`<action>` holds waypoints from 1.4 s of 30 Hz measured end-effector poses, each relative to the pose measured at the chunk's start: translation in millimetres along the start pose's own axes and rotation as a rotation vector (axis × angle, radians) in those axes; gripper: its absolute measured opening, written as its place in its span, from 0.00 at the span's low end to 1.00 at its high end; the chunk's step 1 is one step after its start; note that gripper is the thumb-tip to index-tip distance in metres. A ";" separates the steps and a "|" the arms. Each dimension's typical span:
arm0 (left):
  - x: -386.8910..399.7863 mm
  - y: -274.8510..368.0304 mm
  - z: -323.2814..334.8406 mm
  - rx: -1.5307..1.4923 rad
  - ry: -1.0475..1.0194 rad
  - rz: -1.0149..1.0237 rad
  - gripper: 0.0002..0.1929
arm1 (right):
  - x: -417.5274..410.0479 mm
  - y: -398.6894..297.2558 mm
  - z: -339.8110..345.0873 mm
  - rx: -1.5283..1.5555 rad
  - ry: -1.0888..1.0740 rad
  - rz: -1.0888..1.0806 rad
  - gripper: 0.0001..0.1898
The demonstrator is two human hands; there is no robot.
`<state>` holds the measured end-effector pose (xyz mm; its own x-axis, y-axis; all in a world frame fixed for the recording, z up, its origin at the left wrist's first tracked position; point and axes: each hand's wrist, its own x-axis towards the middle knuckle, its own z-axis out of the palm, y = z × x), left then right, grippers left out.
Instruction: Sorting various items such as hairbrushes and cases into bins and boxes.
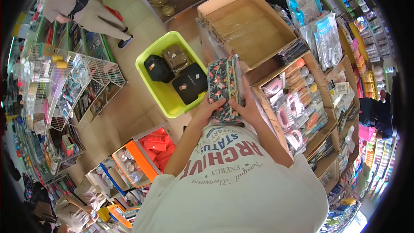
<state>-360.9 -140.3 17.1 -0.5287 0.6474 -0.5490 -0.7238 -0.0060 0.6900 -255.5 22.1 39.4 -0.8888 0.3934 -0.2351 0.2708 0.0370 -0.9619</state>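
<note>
A stack of flat, dark fabric pouches with a red floral print (223, 87) is held close to my chest, with clear plastic wrap along its right side. My left hand (203, 110) grips its lower left edge, the thumb on top. On its lower right edge lies my right hand (249, 106), thumb also on top. Just left of the stack stands a lime-green plastic bin (153, 100). Inside are a black case (158, 68), a larger black case (190, 83) and a brown item in clear wrap (176, 57).
A cardboard box (223, 37) stands ahead, its tape-covered bottom visible. Compartments of packaged goods (294, 103) line the right. A wire rack (74, 87) is at left, and a box of red packets (158, 145) at lower left. One person (77, 3) stands in the aisle; others are farther off.
</note>
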 end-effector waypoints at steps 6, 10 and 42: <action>33.2 23.6 32.3 0.212 -0.057 -0.036 0.32 | 22.6 -71.7 -75.5 -0.198 -0.271 0.261 0.42; 59.8 32.1 63.6 0.223 -0.161 -0.081 0.35 | 43.8 5.9 -113.1 0.169 -0.240 0.129 0.39; 168.7 -79.9 101.5 0.246 0.036 -0.216 0.31 | 94.2 97.9 -159.3 -0.513 0.737 0.167 0.36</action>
<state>-347.2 46.8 -82.8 -0.3932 0.5866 -0.7080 -0.6945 0.3151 0.6468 -253.8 209.0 -54.7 -0.4096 0.9110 -0.0470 0.6625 0.2617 -0.7019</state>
